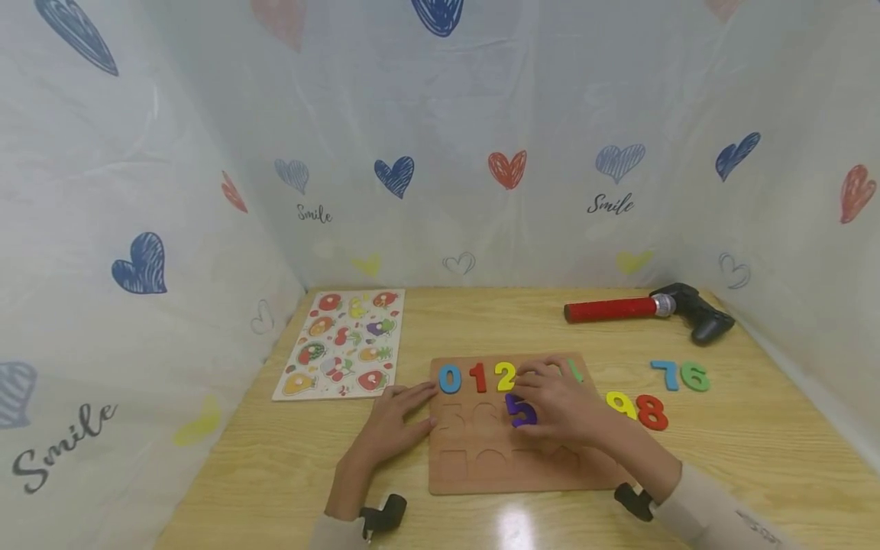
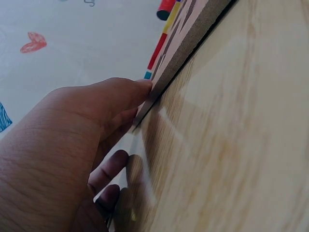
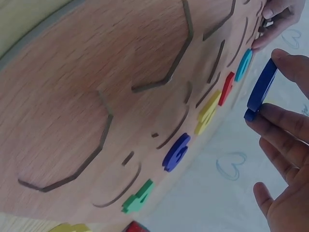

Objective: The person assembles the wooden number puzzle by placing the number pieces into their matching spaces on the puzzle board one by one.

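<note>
My right hand [image 1: 565, 403] pinches a purple number 5 [image 1: 521, 410] between thumb and fingertips, above the wooden number board [image 1: 474, 477]. In the right wrist view this number 5 [image 3: 262, 87] shows edge-on, raised off the board. My left hand [image 1: 396, 422] touches the board's left edge, its fingers fairly straight. Along the board's top row sit a blue 0 [image 1: 450, 379], a red 1 [image 1: 477, 377] and a yellow 2 [image 1: 505, 376]. A purple 3 [image 3: 176, 152] and a green 4 [image 3: 137, 197] continue that row; from the head, my right hand hides the 3.
Right of the board lie a blue 7 [image 1: 664, 374], a green 6 [image 1: 695, 376], a yellow 9 [image 1: 622, 404] and a red 8 [image 1: 651, 412]. A red microphone [image 1: 612, 309] and a black game controller [image 1: 703, 317] are at the back right. A fruit puzzle board [image 1: 347, 336] lies back left.
</note>
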{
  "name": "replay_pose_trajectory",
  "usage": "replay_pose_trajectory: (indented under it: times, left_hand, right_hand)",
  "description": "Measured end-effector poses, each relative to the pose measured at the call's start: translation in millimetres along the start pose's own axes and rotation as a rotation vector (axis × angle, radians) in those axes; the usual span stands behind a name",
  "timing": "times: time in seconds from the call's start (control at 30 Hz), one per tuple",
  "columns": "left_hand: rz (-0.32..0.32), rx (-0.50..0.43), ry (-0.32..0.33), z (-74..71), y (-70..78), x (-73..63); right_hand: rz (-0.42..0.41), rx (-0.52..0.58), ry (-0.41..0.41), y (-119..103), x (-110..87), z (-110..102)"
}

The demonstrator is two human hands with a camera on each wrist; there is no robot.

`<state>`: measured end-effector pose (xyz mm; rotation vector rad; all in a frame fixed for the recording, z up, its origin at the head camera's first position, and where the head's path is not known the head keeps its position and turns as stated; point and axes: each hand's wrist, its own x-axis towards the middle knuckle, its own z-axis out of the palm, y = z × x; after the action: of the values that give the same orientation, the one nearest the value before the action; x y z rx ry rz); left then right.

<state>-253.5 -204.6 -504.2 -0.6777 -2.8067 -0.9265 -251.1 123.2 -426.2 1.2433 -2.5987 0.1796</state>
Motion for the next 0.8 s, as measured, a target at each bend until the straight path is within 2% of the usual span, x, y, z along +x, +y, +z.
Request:
replay_pose_trajectory:
  times: [0.43, 0.67, 0.8]
  left_hand:
    - [0.018, 0.001, -0.002, 1.3, -1.2, 0.5]
    - [0.019, 0.020, -0.002, 1.2, -1.5, 1.3]
    - [0.009, 0.008, -0.005, -0.1, -1.0, 0.4]
  right_hand:
    - [-0.031, 0.017, 0.011, -14.6, 16.4, 5.6]
    - [-0.044, 0.038, 0.044, -21.6, 27.4, 11.2]
    - [-0.019, 0.047, -0.002, -25.8, 33.3, 14.2]
